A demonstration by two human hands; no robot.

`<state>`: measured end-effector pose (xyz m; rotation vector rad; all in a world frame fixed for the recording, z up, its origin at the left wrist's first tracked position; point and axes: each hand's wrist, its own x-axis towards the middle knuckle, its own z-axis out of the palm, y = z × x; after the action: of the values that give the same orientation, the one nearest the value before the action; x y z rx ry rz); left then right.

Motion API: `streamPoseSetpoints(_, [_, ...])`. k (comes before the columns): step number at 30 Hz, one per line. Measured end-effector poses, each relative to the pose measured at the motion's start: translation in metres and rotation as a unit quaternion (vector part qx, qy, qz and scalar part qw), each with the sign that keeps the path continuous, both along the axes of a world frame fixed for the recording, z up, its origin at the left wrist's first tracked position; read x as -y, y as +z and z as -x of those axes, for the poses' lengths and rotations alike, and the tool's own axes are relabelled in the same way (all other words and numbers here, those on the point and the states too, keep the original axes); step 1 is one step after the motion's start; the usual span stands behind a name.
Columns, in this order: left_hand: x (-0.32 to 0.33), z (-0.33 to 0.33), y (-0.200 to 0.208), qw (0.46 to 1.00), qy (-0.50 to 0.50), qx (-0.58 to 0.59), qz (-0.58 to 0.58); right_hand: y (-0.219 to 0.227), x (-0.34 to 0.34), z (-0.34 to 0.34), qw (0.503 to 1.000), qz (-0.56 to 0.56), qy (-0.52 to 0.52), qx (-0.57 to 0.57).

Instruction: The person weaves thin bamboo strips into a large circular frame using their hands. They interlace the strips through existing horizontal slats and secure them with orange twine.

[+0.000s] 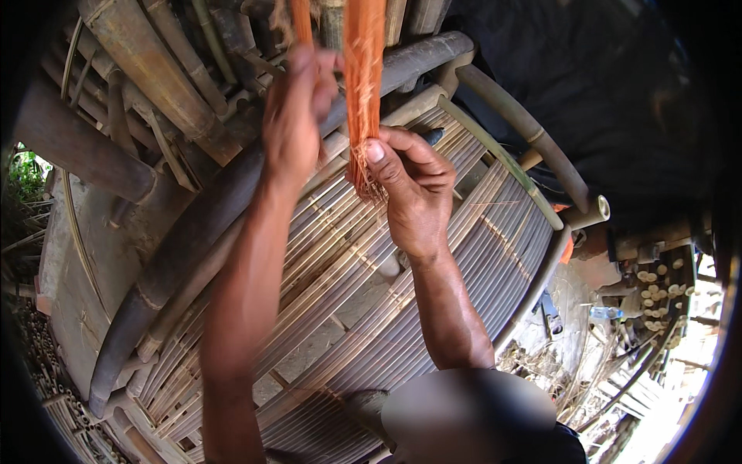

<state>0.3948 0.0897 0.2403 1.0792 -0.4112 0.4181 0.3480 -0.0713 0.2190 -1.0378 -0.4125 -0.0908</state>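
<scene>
A bundle of flat orange fibre strips [363,69] hangs down from the top edge, its lower end frayed and tangled. My right hand [417,182] pinches that frayed end between thumb and fingers. To its left, my left hand [297,116] is raised and blurred by motion, its fingers curled in. A narrower orange strand [302,19] runs down to those fingers, which seem closed on it. Beneath both hands lies a slatted bamboo seat [456,263], made of many thin strips side by side within a curved bamboo frame [185,240].
Thick bamboo poles [147,69] lean together at the upper left. Dark cloth [572,93] fills the upper right. A cut pole end [599,209] sticks out at the seat's right corner. Farther right are a plastic bottle [605,312] and a stack of cut bamboo ends [657,298].
</scene>
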Motion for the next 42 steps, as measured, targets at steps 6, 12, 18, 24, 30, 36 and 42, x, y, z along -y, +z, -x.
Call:
streamPoseSetpoints(6, [0.026, 0.098, 0.025, 0.967, 0.155, -0.026, -0.201, 0.029, -0.001, 0.025, 0.998, 0.042, 0.006, 0.056])
streamPoseSetpoints(12, [0.016, 0.129, 0.033, 0.981, 0.143, -0.086, -0.101, 0.042, 0.015, 0.043, 0.994, 0.087, 0.07, 0.002])
streamPoseSetpoints(18, [0.016, 0.158, 0.048, 0.971, 0.158, -0.12, -0.136, 0.052, 0.02, 0.06, 0.989, 0.082, 0.123, -0.019])
streamPoseSetpoints(24, [0.011, 0.174, 0.05, 0.965, 0.149, -0.131, -0.173, 0.05, 0.023, 0.07, 0.984, 0.077, 0.154, -0.043])
streamPoseSetpoints(30, [0.015, 0.181, 0.051, 0.966, 0.151, -0.086, -0.192, 0.059, 0.02, 0.079, 0.987, 0.057, 0.146, -0.032])
streamPoseSetpoints(36, [0.012, 0.18, 0.047, 0.963, 0.155, -0.07, -0.21, 0.058, 0.014, 0.083, 0.972, 0.163, 0.142, 0.087])
streamPoseSetpoints(42, [0.009, 0.181, 0.043, 0.96, 0.187, -0.101, -0.181, 0.049, 0.021, 0.079, 0.979, 0.085, 0.185, -0.018])
